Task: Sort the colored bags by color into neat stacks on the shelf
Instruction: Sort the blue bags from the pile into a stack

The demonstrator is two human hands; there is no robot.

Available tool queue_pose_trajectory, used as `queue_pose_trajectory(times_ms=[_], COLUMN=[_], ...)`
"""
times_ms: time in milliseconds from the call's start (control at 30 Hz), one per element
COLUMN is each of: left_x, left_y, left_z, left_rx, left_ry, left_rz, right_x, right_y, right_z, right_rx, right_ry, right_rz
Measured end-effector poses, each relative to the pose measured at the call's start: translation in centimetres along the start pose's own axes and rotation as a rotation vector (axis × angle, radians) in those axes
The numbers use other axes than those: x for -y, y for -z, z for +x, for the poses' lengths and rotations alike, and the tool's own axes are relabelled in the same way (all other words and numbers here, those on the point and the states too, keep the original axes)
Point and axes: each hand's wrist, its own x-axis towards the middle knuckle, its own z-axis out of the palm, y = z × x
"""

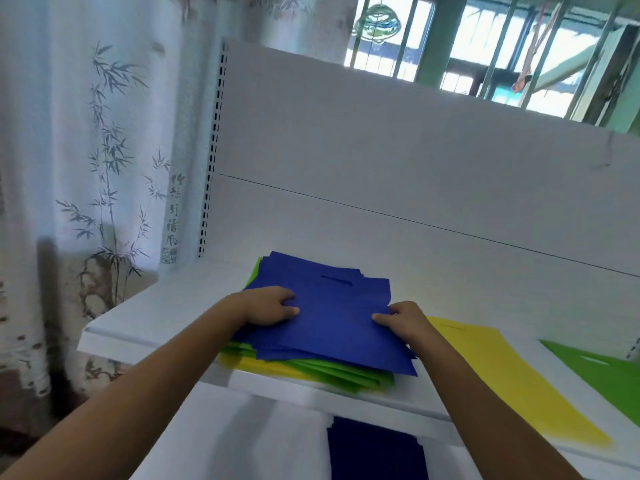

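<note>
Two hands are at work on a mixed pile of flat bags at the left part of the white shelf (pixel 145 317). The blue bags (pixel 332 317) lie on top of the pile, with green bags (pixel 346 374) under them and a yellow layer (pixel 266 368) at the bottom, the edges fanned out and overhanging the shelf front. The left hand (pixel 273 306) grips the left edge of the blue bags, fingers curled onto the top sheet. The right hand (pixel 403 322) pinches their right edge, thumb on top. Just to the right lies a single yellow bag (pixel 502 372), and further right a green bag (pixel 602 375) at the frame edge. On the lower shelf, below the pile, sits a stack of dark blue bags (pixel 375 452). A bamboo-print curtain (pixel 104 150) hangs to the left.
</note>
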Motion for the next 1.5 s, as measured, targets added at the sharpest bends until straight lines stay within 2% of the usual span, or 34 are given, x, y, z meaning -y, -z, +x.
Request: queue_pose_trajectory(times_ms=[67,200,300,400,467,533,567,633,700,767,900,1067,1133,1267,1500], left_x=[-0.7,-2.0,-2.8,-3.3,-3.6,-3.9,-3.9,-4.3,-5.0,-5.8,-8.3,-12.7,-15.1,-20.2,-25.9], left_y=[-0.7,-1.5,-2.1,-2.4,-2.4,-2.1,-2.0,-1.6,-1.3,-1.4,-2.5,-4.7,-6.0,-10.2,-23.4], left_z=[0.3,0.0,-0.8,-1.6,-2.1,-2.4,-2.3,-2.0,-1.7,-1.4,-2.4,-5.6,-6.6,-7.4,-8.5], left_rx=[-0.007,-0.038,-0.079,-0.124,-0.208,-0.323,-0.344,-0.294,-0.185,-0.165,-0.172,-0.256,-0.265,-0.238,-0.046], left_ry=[0.003,-0.03,-0.057,-0.072,-0.057,-0.021,0.0,0.025,0.048,0.034,-0.088,-0.323,-0.406,-0.53,-0.544], left_rz=[-0.005,-0.067,-0.113,-0.183,-0.28,-0.42,-0.514,-0.766,-1.005,-1.099,-1.027,-0.855,-0.786,-0.643,-0.512], right_x=[-0.4,-1.0,-1.1,-1.1,-0.5,0.2,0.3,0.0,-0.7,-1.4,-2.4,-5.4,-7.2,-11.7,-24.0], right_y=[0.3,1.3,2.0,3.0,3.8,4.9,5.4,6.0,5.8,5.5,6.1,8.5,9.6,11.8,13.5], right_z=[-0.1,-1.0,-1.7,-2.4,-3.5,-4.9,-5.6,-6.6,-7.4,-8.1,-10.9,-16.8,-19.0,-23.4,-31.5], right_rx=[-0.055,-0.152,-0.207,-0.236,-0.256,-0.246,-0.191,-0.029,0.052,-0.035,-0.285,-0.464,-0.48,-0.394,-0.449], right_ry=[0.044,0.153,0.202,0.278,0.323,0.288,0.238,0.1,0.005,-0.004,0.12,0.234,0.231,0.147,-0.077], right_rz=[0.02,-0.184,-0.182,-0.093,0.103,0.394,0.541,0.708,0.677,0.559,0.306,0.173,0.175,0.262,0.273])
